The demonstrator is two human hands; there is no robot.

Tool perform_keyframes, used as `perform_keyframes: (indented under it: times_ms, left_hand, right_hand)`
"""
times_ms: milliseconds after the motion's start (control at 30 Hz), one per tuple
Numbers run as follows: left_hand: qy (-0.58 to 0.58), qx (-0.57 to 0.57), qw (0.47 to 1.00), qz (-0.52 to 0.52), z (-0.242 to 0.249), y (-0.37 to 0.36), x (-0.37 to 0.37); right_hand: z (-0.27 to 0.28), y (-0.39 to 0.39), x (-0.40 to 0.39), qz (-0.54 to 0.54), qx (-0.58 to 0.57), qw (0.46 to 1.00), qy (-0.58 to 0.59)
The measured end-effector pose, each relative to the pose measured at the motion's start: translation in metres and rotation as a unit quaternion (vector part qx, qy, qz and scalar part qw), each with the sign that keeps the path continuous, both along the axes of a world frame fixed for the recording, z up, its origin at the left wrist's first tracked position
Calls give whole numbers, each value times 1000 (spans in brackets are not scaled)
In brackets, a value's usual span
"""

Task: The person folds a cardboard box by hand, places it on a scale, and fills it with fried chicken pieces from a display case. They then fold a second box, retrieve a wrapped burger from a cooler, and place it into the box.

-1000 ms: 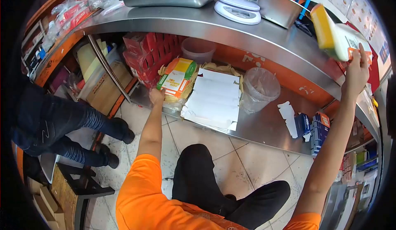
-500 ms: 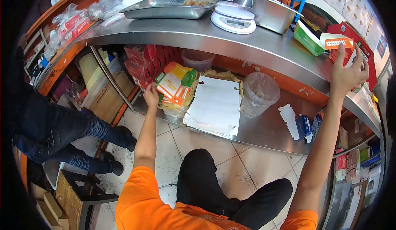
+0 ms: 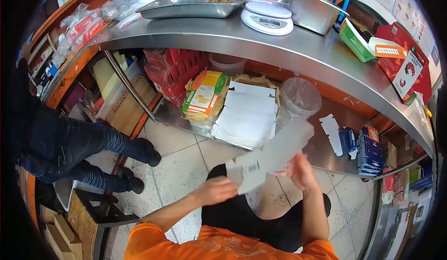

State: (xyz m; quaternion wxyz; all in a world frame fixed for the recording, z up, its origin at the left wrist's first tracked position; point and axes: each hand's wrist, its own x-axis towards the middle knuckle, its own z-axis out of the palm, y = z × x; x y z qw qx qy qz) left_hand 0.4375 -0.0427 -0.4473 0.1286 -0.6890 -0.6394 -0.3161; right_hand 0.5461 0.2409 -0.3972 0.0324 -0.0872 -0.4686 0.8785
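Observation:
A flat, unfolded cardboard carton (image 3: 274, 153), pale grey side up with a small barcode-like mark near its left end, hangs tilted above my lap. My left hand (image 3: 216, 191) is closed on its near left end, fingers pressed to the edge. At its right side, my right hand (image 3: 300, 172) grips the edge, with some fingertips hidden beneath. Beyond it on the lower shelf lie a stack of white flat cartons (image 3: 244, 108) and a stack of orange, green and yellow printed cartons (image 3: 205, 94).
On the counter (image 3: 195, 34) stand a metal tray (image 3: 186, 10), a white scale (image 3: 267, 20), a metal pan (image 3: 314, 10) and opened green (image 3: 356, 41) and red (image 3: 391, 64) cartons. Blue boxes (image 3: 370, 150) and a plastic-lined bin (image 3: 300, 97) sit below. Another person's legs (image 3: 102, 148) are at left.
My left hand has drawn a flat carton from the printed stack to above my lap. My right hand has come down from the carton on the counter and taken hold of the flat one.

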Motion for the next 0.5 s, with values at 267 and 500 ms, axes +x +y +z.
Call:
perform_keyframes:
  times_ms: [267,500]
  left_hand:
    - [-397,-28,917,-4,1,47,49]
    - [-614,206,752,123,32,92,27]
  right_hand:
    - [-15,-26,6,-214,595,775,1]
    - [7,-74,11,-234,758,599,112]
